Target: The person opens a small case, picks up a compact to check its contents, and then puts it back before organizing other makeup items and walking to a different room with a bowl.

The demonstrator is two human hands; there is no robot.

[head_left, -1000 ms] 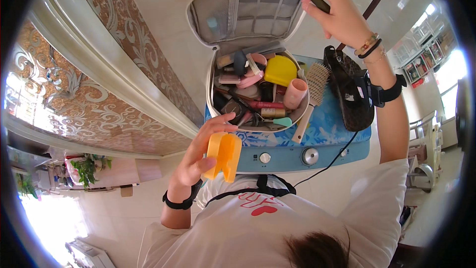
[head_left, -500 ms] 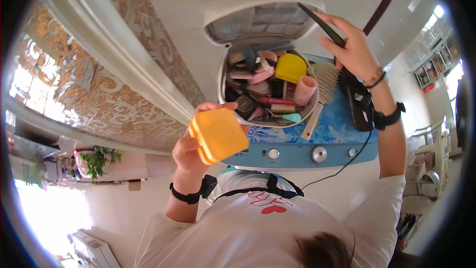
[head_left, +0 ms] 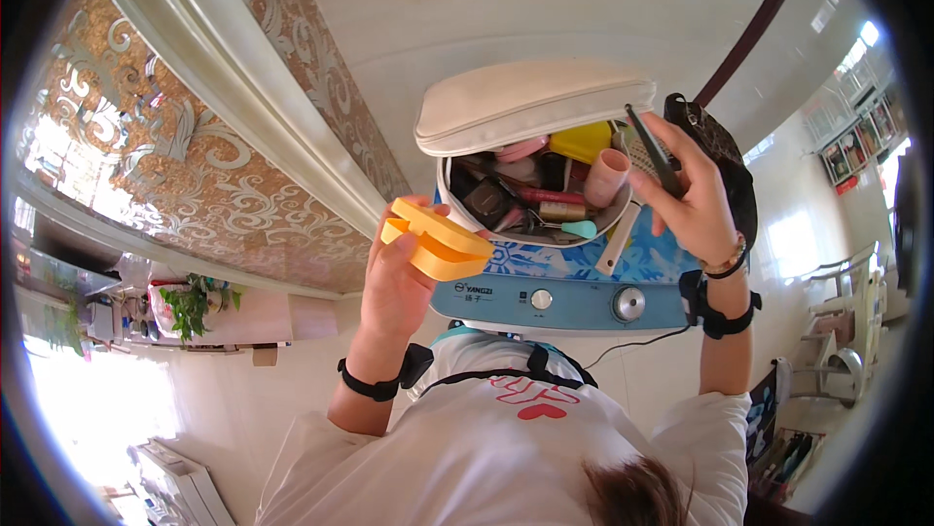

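The white cosmetics bag point(head_left: 530, 239) sat on the blue patterned cover point(head_left: 644, 255) of a blue-fronted appliance point(head_left: 584, 306), its lid point(head_left: 530, 106) tipped forward over the far part of the opening while the near part lay uncovered. Closing therefore looked only partly done, with no fastening visible along the bag's near rim. Inside the bag, near its right wall, stood a pink cylinder point(head_left: 608, 178); a yellow item point(head_left: 586, 144) showed behind it under the lid's edge, and a mint-green piece point(head_left: 580, 229) lay at the near rim. The left hand point(head_left: 397, 278) was closed on an orange case point(head_left: 443, 242), which was outside the bag, just beyond its near left corner, its two layers parted on the side facing right. The right hand point(head_left: 693, 185), at the bag's right side, gripped a dark tapered tool point(head_left: 657, 154) between thumb and fingers, the tip close to the lid's right end; whether they touched could not be told. Also unpacked, the hairbrush point(head_left: 617, 242) lay just right of the bag, its handle toward the near side, and a dark patterned pouch point(head_left: 732, 161) rested farther right.
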